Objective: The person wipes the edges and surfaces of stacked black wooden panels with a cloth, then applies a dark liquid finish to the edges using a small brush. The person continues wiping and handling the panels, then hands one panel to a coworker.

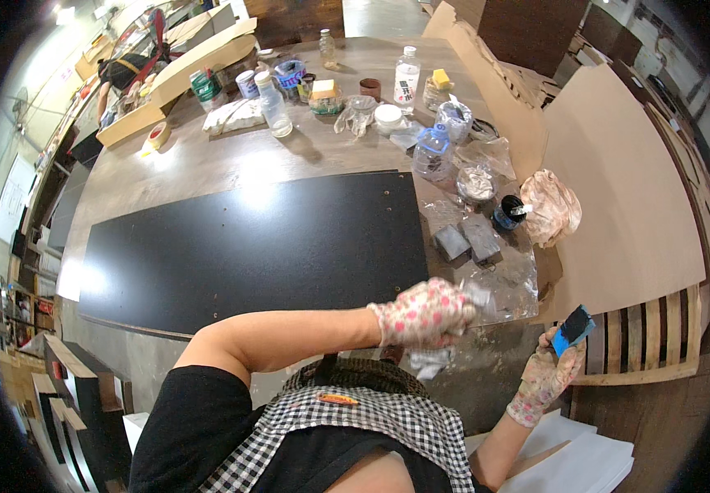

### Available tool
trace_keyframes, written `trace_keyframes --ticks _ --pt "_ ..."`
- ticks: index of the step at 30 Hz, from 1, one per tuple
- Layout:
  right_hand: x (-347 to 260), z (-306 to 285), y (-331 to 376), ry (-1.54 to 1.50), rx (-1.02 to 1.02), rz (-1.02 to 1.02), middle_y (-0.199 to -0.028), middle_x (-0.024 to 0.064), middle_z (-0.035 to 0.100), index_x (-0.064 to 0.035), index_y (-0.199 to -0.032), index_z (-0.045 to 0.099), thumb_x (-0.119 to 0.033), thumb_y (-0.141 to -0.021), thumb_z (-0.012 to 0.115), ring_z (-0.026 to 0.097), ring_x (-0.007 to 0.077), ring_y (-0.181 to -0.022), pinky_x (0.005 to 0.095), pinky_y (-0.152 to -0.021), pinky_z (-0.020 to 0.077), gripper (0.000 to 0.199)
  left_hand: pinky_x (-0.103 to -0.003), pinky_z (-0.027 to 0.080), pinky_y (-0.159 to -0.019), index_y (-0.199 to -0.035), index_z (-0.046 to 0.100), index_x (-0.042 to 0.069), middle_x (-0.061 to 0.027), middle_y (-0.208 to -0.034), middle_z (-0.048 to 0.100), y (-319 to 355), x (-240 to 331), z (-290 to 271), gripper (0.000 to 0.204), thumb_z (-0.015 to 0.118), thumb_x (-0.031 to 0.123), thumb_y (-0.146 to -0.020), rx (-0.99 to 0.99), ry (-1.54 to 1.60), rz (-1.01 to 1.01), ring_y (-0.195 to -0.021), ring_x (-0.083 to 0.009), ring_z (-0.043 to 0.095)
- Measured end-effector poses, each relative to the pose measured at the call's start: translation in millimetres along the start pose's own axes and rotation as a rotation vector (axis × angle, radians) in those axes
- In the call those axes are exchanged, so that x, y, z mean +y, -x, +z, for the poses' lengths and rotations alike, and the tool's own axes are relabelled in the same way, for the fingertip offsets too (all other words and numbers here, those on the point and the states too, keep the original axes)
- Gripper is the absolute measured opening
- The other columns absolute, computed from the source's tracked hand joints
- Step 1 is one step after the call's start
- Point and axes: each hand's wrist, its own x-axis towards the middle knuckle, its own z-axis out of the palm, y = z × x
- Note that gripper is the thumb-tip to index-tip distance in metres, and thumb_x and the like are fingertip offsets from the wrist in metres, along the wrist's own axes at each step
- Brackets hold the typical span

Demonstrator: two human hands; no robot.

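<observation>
My left hand [425, 314], in a white glove with pink dots, reaches across my body over the table's near right corner. Its fingers are closed, and a small pale, motion-blurred thing [476, 294] shows at their tips; its kind is unclear. Farther right, my right hand [545, 371], in a stained dotted glove, grips a blue block with a black face [572, 330], which looks like a sponge. The hand is held beyond the table's corner. A black panel [264, 242] lies flat on the table, left of my left hand. Two grey blocks [467, 240] lie ahead of that hand.
A dark jar with a brush [509, 212] stands near a crumpled stained cloth [550, 207]. Bottles, tubs and rags crowd the table's [158, 177] far side, including a large clear jug [433, 154]. Cardboard [626, 189] lines the right side, above a slatted wooden pallet [642, 341].
</observation>
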Motion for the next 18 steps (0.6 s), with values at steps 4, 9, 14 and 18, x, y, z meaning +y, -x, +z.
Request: trace_keyframes --ticks 4,9,14,18 --pt "4 3 0 0.006 0.061 -0.036 -0.11 0.0109 0.065 -0.0053 -0.121 0.059 -0.025 -0.09 0.069 0.062 0.0228 -0.096 0.0398 -0.087 0.0505 0.038 -0.043 0.053 -0.082 -0.099 0.064 0.01 -0.0094 -0.094 0.066 23 -22 -13 0.032 0.079 0.02 -0.072 0.607 0.196 -0.371 -0.09 -0.0321 0.065" --pt "15 0 5 0.225 0.104 -0.015 -0.099 0.0088 0.061 -0.0025 -0.117 0.059 -0.022 -0.091 0.065 0.059 0.0209 -0.088 0.0401 -0.08 0.0515 0.033 -0.043 0.054 -0.078 -0.102 0.063 0.008 -0.0132 -0.095 0.066 14 20 17 0.041 0.077 0.027 -0.069 0.172 0.084 0.143 -0.089 -0.0331 0.066" --pt "14 29 -2 0.923 0.127 -0.348 -0.105 0.0126 0.066 0.0014 -0.115 0.06 -0.021 -0.093 0.064 0.063 0.0262 -0.085 0.0364 -0.073 0.0539 0.031 -0.045 0.049 -0.076 -0.097 0.057 0.003 -0.0163 -0.089 0.06 16 66 27 0.036 0.07 0.033 -0.083 0.545 0.644 0.17 -0.089 -0.039 0.06" --pt "11 64 9 0.627 0.12 -0.092 -0.107 0.0206 0.067 0.0003 -0.111 0.064 -0.033 -0.086 0.073 0.066 0.0308 -0.094 0.0441 -0.087 0.0516 0.042 -0.046 0.048 -0.079 -0.097 0.057 0.004 -0.0164 -0.097 0.057 68 43 10 0.034 0.071 0.028 -0.078 0.716 0.424 0.006 -0.094 -0.0373 0.058"
